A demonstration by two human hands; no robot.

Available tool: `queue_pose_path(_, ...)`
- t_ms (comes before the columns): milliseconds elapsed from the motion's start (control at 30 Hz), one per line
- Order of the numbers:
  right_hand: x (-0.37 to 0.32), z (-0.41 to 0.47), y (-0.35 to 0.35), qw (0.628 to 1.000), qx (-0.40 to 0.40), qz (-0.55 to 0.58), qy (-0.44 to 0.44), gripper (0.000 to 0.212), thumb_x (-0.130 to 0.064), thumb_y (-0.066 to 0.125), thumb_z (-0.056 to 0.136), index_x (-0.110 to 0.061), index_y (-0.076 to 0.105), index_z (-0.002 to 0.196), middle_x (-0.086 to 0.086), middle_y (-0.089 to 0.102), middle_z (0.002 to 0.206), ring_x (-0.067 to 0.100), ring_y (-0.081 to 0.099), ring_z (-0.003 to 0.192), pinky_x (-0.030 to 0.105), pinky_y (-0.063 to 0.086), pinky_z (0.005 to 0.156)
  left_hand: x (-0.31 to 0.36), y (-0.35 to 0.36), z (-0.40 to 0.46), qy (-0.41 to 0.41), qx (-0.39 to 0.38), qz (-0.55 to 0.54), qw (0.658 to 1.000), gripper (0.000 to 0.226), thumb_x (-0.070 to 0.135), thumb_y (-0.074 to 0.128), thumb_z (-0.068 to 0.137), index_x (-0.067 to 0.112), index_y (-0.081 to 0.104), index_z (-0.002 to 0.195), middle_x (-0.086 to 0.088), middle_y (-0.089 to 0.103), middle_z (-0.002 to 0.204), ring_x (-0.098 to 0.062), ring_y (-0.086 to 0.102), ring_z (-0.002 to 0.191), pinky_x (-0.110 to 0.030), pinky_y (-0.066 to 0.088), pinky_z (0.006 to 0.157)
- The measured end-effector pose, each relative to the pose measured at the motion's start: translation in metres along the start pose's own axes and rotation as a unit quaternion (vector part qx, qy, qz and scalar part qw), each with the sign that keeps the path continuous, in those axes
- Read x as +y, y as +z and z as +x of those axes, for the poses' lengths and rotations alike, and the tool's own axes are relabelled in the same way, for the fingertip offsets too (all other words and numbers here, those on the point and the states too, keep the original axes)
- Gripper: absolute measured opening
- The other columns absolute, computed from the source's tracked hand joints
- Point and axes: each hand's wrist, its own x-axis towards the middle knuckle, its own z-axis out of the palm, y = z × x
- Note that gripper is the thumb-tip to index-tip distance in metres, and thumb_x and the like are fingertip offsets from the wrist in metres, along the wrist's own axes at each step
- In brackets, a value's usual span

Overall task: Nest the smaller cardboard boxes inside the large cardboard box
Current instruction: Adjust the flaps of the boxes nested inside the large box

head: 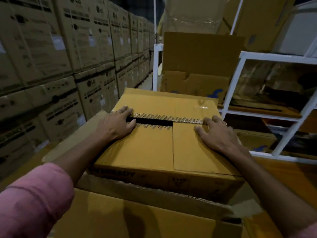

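Cardboard smaller box [151,148] (top flaps gapped) under flat, open hands, left [116,125] and right [217,134], gripping nothing.

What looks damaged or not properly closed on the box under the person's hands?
The smaller box's top flaps do not meet: a dark gap runs between them near the left hand, edged with split printed tape. The right hand presses the other flap flat.

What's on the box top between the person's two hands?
In the head view, between the left hand and the right hand runs the smaller box's flap seam: a dark open gap edged with printed tape.
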Motion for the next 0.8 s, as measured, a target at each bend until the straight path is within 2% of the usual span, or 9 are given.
queue_pose_path(200,0.0,-0.006,0.053,0.996,-0.078,0.024,0.022,0.075,-0.07,0.038,0.096,-0.026,0.034,0.156,0.011,0.022,0.166,0.043,0.032,0.146,0.063,0.031,0.115,-0.019,0.042,0.002,0.018,-0.1,-0.008,0.995,0.074,0.065,0.033,0.1,0.027,0.019,0.162,0.0,0.009,0.17,-0.03,0.029,0.15,-0.043,0.029,0.118)
queue_pose_path(333,0.01,-0.01,0.076,0.992,-0.123,0.031,0.028,0.074,-0.062,0.045,0.099,-0.022,0.029,0.159,0.014,0.015,0.169,0.039,0.025,0.151,0.062,0.029,0.117,-0.026,0.059,0.011,0.034,-0.215,-0.029,0.976,0.097,0.075,0.048,0.089,0.03,0.004,0.163,0.0,-0.011,0.17,-0.03,0.011,0.155,-0.046,0.02,0.123)
queue_pose_path(600,0.026,-0.004,0.12,0.976,-0.213,0.041,0.018,0.081,-0.061,0.055,0.096,-0.022,0.026,0.16,0.014,0.013,0.168,0.038,0.026,0.15,0.054,0.031,0.119,-0.042,0.115,0.023,0.029,-0.334,-0.019,0.942,0.127,0.075,0.068,0.074,0.029,-0.011,0.162,-0.002,-0.029,0.166,-0.035,-0.001,0.156,-0.046,0.016,0.124)
queue_pose_path(700,0.029,-0.008,0.14,0.971,-0.233,0.052,0.01,0.083,-0.059,0.059,0.094,-0.022,0.025,0.159,0.011,0.011,0.167,0.038,0.029,0.148,0.051,0.033,0.118,-0.052,0.132,0.021,0.022,-0.371,0.017,0.928,0.134,0.071,0.074,0.074,0.03,-0.021,0.158,-0.002,-0.038,0.161,-0.04,-0.007,0.154,-0.052,0.012,0.125)
queue_pose_path(800,0.035,-0.012,0.158,0.969,-0.242,0.054,-0.004,0.082,-0.058,0.061,0.092,-0.023,0.027,0.158,0.007,0.015,0.163,0.036,0.038,0.141,0.05,0.039,0.114,-0.055,0.151,0.016,0.014,-0.417,0.069,0.906,0.14,0.067,0.079,0.071,0.033,-0.027,0.155,-0.002,-0.04,0.16,-0.044,-0.006,0.153,-0.059,0.017,0.123)
